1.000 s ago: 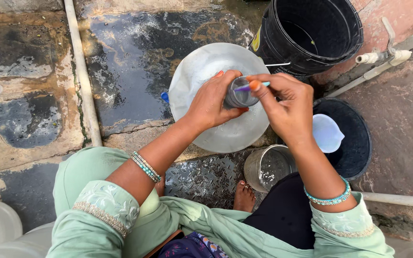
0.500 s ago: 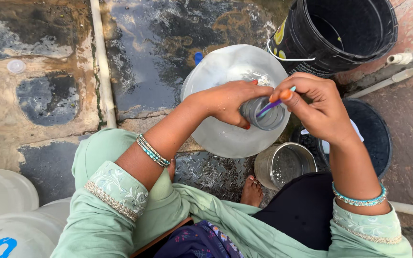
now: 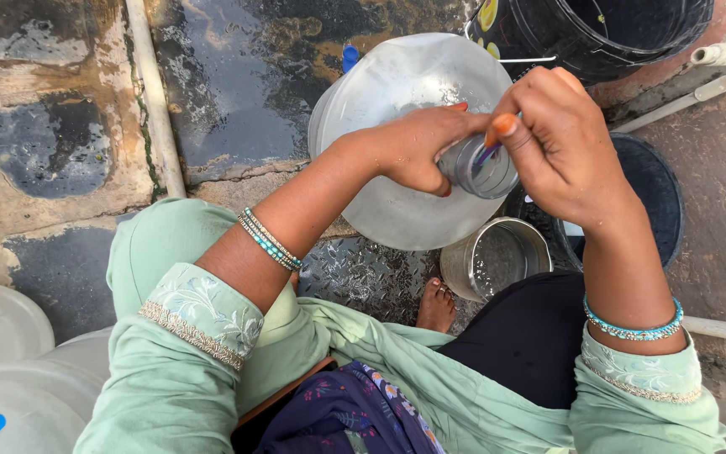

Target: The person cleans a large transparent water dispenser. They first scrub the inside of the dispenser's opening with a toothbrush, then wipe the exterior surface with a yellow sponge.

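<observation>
A large clear plastic water jug (image 3: 405, 92) lies tilted on the wet ground in front of me, its neck (image 3: 479, 168) pointing toward me. My left hand (image 3: 418, 147) is wrapped around that neck. My right hand (image 3: 560, 143) pinches a thin blue-and-purple brush handle (image 3: 491, 153) that pokes into the jug's mouth. Both wrists carry turquoise bangles.
A black bucket (image 3: 598, 29) stands at the far right, a dark tub (image 3: 653, 197) lower right, and a steel pot (image 3: 497, 256) beside my bare foot (image 3: 437, 304). A white pipe (image 3: 155, 101) runs along the wet floor. More clear jugs (image 3: 10, 370) sit at lower left.
The view has shifted left and closer. My hands stay on the jug's neck, and my right hand has moved slightly with the brush at the mouth.
</observation>
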